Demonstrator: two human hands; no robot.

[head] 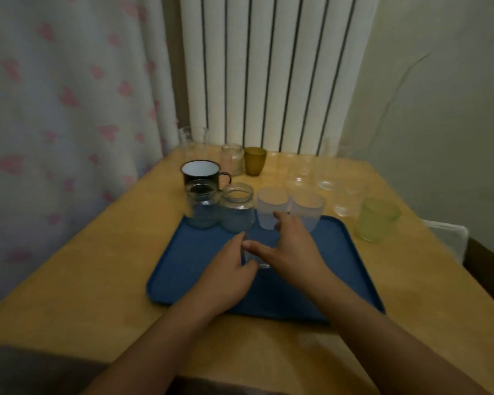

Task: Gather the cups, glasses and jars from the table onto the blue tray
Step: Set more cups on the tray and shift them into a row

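While both hands meet over the flat blue plastic tray (183, 280), a small clear drinking glass (254, 252) stands upright on it between them, hard to make out against the blue. The left hand (228, 276) has its fingers curled against the glass's left wall, apparently gripping it; the right hand (291, 246) hovers just beside, fingers spread and relaxed, holding nothing. Judgement: thin clear glass, light, rigid, smooth, likely slippery and easily chipped, so take it round the mid-wall with thumb opposite fingers, not by the rim. On the tray's far edge stand two clear glass jars (237, 208) and two frosted white tumblers (272, 208), close-packed; knocks are the risk. Off the tray on the yellow wooden table (97, 266): dark enamel mug with white inside (201, 172), amber tumbler (255, 161), green ribbed glass (376, 219), and several clear glasses (328, 172), blurred.
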